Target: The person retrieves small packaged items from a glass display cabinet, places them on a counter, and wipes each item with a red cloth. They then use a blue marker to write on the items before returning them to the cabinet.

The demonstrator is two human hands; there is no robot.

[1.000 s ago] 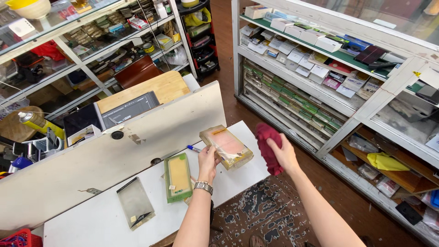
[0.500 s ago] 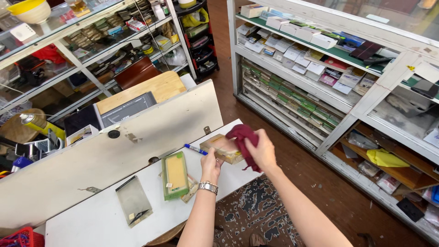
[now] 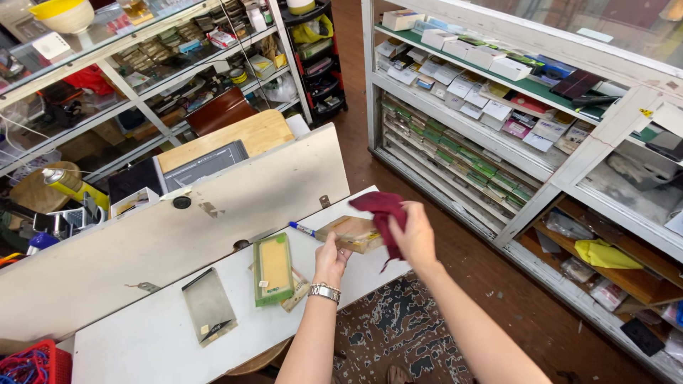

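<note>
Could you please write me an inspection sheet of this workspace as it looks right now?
Surface: white table, leaning white panel behind it.
Job's things: flat clear-fronted box and dark red cloth, cloth laid against the box's right end.
Clutter: green-edged box, clear flat pouch, blue pen on the table.
Grippers: left hand holds the box from below, wristwatch on the wrist; right hand grips the cloth.
Cables: red basket of wires at bottom left.
Surroundings: glass display shelves of small packages right, crowded shelves left, yellow spray can, patterned rug on a brown floor.
</note>
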